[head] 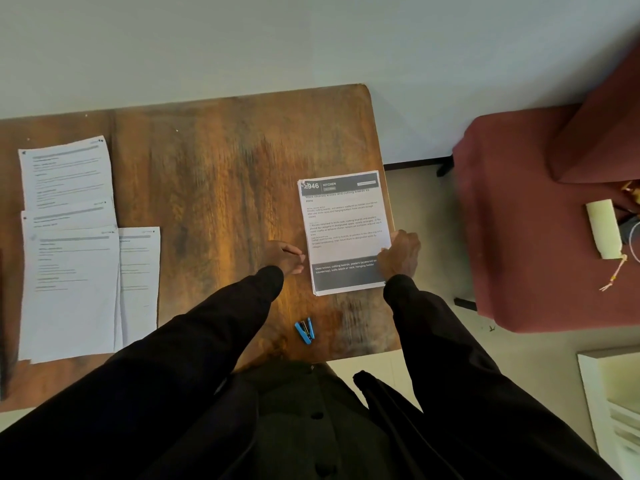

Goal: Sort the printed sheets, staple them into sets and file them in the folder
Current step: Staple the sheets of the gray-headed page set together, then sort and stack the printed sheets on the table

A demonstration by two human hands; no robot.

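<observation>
A stack of printed sheets [343,226], with a dark header reading "KITCHEN" on top, lies at the right end of the wooden table [214,168]. My right hand [398,254] grips the stack's lower right edge. My left hand [285,254] rests on the table just left of the stack, fingers loosely bent and holding nothing. A small blue stapler [305,329] lies near the table's front edge, below the stack. Several other printed sheets [69,244] lie spread and overlapping at the table's left end. No folder is in view.
A dark red armchair [540,216] stands right of the table, with a cream roll [604,228] and a cord on its seat. A white shelf unit [613,403] sits at the lower right. A pale wall runs behind the table.
</observation>
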